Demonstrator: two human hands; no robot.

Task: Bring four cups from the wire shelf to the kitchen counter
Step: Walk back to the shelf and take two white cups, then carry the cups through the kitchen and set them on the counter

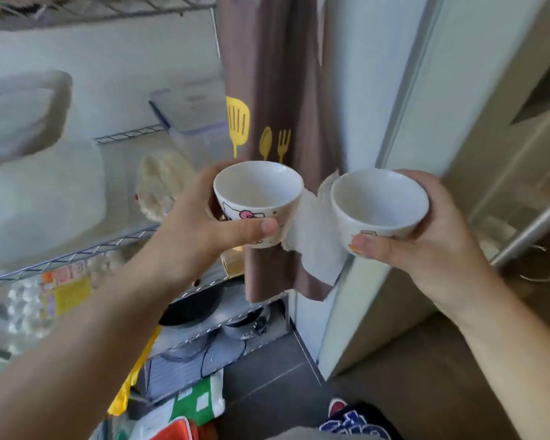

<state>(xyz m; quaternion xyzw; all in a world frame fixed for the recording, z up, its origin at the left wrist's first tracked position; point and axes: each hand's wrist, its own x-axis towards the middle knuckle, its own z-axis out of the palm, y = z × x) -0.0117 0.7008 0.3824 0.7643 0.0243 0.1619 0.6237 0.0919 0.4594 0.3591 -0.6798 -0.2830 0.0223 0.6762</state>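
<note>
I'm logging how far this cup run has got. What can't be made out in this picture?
- Kitchen counter: not in the head view, so cups already delivered can't be counted.
- Cups left on the wire shelf: the shelf contents are blurred.
- Print on the left cup: partly covered by the left hand.
- Print on the right cup: mostly covered by the right hand.

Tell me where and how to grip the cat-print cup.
Grip the cat-print cup around its side wall, coming from the left side as the left hand does now: it has no visible handle, stands upright and tapers toward the base, so thumb and fingers on opposite sides suit it.
</note>
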